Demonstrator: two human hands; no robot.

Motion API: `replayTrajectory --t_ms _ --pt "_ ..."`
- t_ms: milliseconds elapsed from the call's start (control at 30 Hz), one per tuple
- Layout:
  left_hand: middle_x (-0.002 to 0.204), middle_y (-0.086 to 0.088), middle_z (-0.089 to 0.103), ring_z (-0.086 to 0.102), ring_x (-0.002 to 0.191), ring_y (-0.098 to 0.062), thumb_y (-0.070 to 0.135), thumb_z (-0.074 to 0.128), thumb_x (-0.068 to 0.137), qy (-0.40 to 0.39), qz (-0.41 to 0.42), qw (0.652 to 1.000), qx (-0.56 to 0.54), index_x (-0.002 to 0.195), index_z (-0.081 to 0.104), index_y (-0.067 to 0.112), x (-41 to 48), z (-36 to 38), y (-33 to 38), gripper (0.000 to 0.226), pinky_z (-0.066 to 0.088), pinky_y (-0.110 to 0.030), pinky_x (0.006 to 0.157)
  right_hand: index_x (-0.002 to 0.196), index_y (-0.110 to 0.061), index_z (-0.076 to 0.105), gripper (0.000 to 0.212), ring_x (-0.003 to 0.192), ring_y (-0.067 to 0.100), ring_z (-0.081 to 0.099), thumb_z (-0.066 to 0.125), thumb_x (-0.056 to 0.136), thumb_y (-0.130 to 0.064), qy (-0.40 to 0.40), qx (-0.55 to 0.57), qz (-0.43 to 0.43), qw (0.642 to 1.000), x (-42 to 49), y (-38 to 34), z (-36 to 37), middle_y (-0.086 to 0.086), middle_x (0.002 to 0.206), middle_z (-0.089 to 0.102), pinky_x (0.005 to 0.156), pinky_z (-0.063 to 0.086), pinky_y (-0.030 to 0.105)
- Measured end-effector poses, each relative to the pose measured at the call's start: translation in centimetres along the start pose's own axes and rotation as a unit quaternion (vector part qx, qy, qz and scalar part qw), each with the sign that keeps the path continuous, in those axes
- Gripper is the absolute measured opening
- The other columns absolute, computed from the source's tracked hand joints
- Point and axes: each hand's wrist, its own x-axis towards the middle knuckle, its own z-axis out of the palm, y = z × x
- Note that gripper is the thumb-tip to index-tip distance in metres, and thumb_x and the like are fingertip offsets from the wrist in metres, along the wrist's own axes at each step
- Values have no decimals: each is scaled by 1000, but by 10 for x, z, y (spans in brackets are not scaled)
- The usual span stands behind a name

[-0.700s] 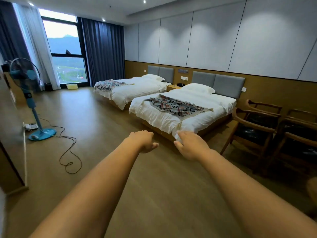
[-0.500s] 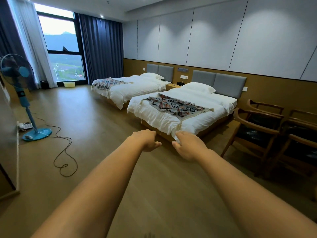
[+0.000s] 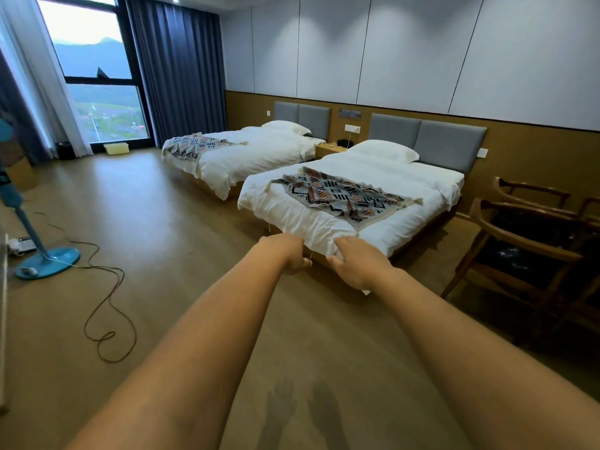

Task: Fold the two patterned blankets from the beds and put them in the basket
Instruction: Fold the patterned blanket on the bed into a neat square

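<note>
The wood floor [image 3: 194, 222] fills most of the room. The near bed [image 3: 292, 219] stands on it, white and made up, with its head at a grey pad on the wall. A tall window [image 3: 97, 102] is far off to the left of the near bed, past its foot end. A dark curtain [image 3: 178, 69] hangs on the window's right side. The far bed [image 3: 259, 157] sits just to the left of the near bed, with a gap between them. Two wood chairs [image 3: 519, 241] stand to the right of the near bed, close to its side.

A blue fan [image 3: 45, 261] stands on the floor, well to the left of the near bed. Its cord [image 3: 107, 303] loops over the floor on that same side.

The near blanket [image 3: 344, 196] lies flat across the middle of the near bed, a bit crooked. The far blanket [image 3: 194, 146] lies across the foot of the far bed and hangs over its edge. Neither one is folded.

Both bare arms reach out toward the foot corner of the near bed. The left hand [image 3: 285, 254] and the right hand [image 3: 357, 266] are side by side, backs up, in front of that corner. Their fingers bend down in a loose curl, and nothing shows in them.

A white pillow [image 3: 383, 151] rests at the head of the near bed. The yellow basket [image 3: 116, 148] sits on the floor under the window, well away from the near bed.
</note>
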Motion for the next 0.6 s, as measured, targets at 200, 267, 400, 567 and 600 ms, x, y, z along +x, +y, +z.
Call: replayTrajectory --t_ms 200,267,400,567,600 --pt "133 -9 49 48 119 -27 45 48 90 -10 0 1000 4 131 41 15 98 10 -26 51 39 -41 95 132 -13 42 46 124 25 44 42 94 -38 -15 5 6 1000 91 27 26 9 137 47 100 38 38" --pt "132 -8 49 48 119 -27 45 48 90 -18 -3 1000 9 130 42 15 137 12 -32 51 39 -41 94 134 -13 41 47 127 26 42 41 94 -38 -19 8 10 1000 128 41 34 10 139 45 102 36 39" --pt "134 -8 48 47 120 -28 46 48 89 -18 -8 1000 13 131 40 16 227 6 -44 52 37 -41 96 135 -11 39 48 129 28 39 39 95 -36 -20 1 -1 1000 216 73 46 11 142 42 104 36 40" --pt "136 -7 47 46 121 -28 47 48 88 -35 -21 999 3 134 39 18 346 -8 -61 55 37 -43 99 133 -10 40 46 129 26 38 39 94 -34 -30 -10 -21 999 337 110 53 10 140 43 102 34 37" --pt "136 -7 47 47 121 -28 47 48 88 -32 -23 999 -2 134 39 18 370 -10 -66 54 38 -43 99 132 -10 41 45 127 25 40 39 94 -34 -30 -15 -25 999 361 117 54 9 138 45 101 36 37"
